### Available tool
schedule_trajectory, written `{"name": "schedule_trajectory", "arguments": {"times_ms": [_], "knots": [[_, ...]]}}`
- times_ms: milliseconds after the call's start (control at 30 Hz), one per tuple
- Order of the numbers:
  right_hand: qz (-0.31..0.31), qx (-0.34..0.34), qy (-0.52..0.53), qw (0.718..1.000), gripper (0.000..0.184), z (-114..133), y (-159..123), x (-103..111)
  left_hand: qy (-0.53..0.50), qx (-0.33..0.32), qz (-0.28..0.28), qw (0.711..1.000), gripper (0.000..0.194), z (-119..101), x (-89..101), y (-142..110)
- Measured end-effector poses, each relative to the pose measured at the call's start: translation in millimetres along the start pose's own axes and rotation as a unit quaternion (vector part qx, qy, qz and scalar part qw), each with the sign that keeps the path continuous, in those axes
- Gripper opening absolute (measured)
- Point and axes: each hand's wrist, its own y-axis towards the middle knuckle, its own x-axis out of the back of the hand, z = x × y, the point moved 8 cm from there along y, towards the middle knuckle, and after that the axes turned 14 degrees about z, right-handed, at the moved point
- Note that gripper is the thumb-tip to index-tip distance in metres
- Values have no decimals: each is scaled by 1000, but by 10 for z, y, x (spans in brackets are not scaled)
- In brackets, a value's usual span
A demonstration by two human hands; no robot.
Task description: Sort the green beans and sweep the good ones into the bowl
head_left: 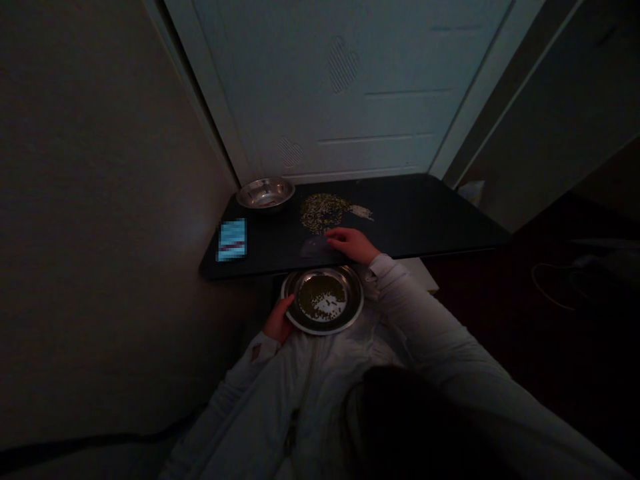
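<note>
The left hand is clamped on the rim of a metal bowl, thumb on top, at the near edge of the dark table. Green beans lie in the bowl, around a bright patch of its base. The right hand is over the table, its fingertips bunched at the right end of a translucent sheet; whether they pinch it or merely rest on it cannot be told in the dim light. The mixed grains lie just beyond the sheet, with a pale cluster to their right. For sound handling, the bowl is best held level, its rim tight against the table edge, since a gap there could let grains drop. The sheet probably works best low and flat, with short, light strokes; a fast stroke would likely scatter the round beans. The sleeve should clear the bowl, and the second bowl needs no contact
</note>
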Motion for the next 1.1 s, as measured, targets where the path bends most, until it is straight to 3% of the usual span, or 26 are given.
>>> {"name": "schedule_trajectory", "arguments": {"times_ms": [233,500,600,667,800,867,967,1100], "knots": [[49,-1,3,999,28,15,-9,-63,-1,1,-2,1000,15,12,73,27],[80,25,84,993,27,112,-21,-103,-6,-15,10,1000,19,16,137,52],[48,30,128,990,28,112,-63,-32,-7,-13,6,1000,16,7,170,46],[-27,25,126,991,29,69,-173,137,-11,-7,6,1000,15,-4,179,34],[-243,7,2,970,26,-18,-663,646,-12,-10,-2,1000,13,-60,205,-4],[-292,-5,-118,949,24,-20,-896,788,-5,-19,7,1000,13,-95,202,-16],[-256,1,-264,930,22,-13,-1043,754,-5,-30,2,1000,14,-129,228,-38],[-178,15,-343,922,21,172,-1065,575,1,-41,35,999,19,-179,213,-78]]}}
